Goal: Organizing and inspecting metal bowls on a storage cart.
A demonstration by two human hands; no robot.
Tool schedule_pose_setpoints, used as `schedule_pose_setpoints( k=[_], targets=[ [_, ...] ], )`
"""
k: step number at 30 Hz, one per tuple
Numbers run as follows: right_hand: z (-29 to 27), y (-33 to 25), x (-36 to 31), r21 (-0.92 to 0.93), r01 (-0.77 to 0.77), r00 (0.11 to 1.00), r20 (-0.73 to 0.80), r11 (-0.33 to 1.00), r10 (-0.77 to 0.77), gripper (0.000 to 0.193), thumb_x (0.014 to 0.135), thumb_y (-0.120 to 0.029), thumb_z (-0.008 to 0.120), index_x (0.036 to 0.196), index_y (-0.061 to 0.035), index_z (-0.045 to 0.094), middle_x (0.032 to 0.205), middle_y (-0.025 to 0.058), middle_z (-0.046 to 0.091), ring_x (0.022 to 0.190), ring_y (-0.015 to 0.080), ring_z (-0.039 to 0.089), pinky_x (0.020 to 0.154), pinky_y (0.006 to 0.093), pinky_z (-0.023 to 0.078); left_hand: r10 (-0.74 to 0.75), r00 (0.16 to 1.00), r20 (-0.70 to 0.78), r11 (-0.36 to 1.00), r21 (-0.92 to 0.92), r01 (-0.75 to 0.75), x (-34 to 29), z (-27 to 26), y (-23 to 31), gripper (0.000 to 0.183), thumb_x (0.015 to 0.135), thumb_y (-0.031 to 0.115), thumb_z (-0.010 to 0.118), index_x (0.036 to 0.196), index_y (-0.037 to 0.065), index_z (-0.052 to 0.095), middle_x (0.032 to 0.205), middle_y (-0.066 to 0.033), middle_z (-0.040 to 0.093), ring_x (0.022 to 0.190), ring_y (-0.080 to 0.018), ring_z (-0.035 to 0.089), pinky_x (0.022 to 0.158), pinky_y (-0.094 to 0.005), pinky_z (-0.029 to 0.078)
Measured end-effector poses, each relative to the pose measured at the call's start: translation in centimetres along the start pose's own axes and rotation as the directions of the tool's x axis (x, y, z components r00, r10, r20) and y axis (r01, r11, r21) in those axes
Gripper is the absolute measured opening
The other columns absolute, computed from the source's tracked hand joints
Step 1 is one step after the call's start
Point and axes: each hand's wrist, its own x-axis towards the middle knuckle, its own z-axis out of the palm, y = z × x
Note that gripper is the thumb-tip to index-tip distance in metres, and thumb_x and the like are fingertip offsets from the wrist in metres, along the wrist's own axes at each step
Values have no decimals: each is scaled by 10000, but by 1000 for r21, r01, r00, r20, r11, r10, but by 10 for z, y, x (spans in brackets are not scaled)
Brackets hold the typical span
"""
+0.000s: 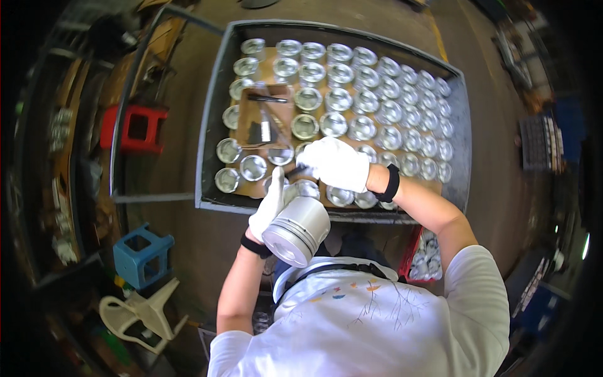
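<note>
A red stool stands at the left, with a blue stool and a white plastic chair below it. Next comes a grey metal tray bearing rows of silvery pistons; an open cardboard box sits among them. The person's white-gloved left hand grips a larger-looking grey piston, tilted, at the tray's near edge. Rightward, the gloved right hand is closed around a dark slim item, blurred, its kind unclear. A red crate shows farther right, beyond the tray's near edge.
</note>
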Motion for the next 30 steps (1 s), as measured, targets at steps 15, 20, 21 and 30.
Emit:
schedule_pose_setpoints(
  k=[15, 20, 21, 30],
  targets=[
    [-194, -70, -316, -185, -325, 889, 275, 928, 366, 104, 861, -190, 599, 877, -88, 606, 695, 14, 561, 622, 214, 578, 549, 343, 466, -429, 871, 239, 735, 652, 183, 98, 168, -183, 288, 966, 203, 611, 1184, 18, 635, 1034, -18, 659, 917, -86, 602, 808, -250, 483],
    [-257, -58, -462, 577, -793, 355, 181, 194, 917, 254, 979, -309, 535, 970, -67, 611, 748, 38, 601, 646, 147, 560, 610, 307, 472, -336, 915, 225, 820, 548, 167, 135, 154, -225, 337, 976, 307, 587, 1166, 30, 620, 1073, -93, 670, 998, -209, 634, 900, -353, 513],
    [-267, -67, -475, 485, -838, 321, 68, 250, 945, 273, 987, -320, 527, 967, -60, 607, 743, 33, 594, 648, 135, 554, 606, 299, 467, -413, 911, 16, 792, 499, 351, 152, 166, -236, 416, 961, 406, 580, 1156, 40, 606, 1062, -127, 669, 977, -263, 642, 879, -421, 540],
    [-239, -157, -496, -525, -740, 646, -381, 421, 662, 234, 924, -404, 585, 902, -177, 637, 644, -2, 559, 535, 140, 592, 461, 303, 477, -317, 817, 482, 938, 34, 344, 269, 176, -322, 397, 1030, 239, 353, 1287, -15, 519, 1239, -177, 621, 1116, -290, 628, 1003, -429, 514]
  ],
)
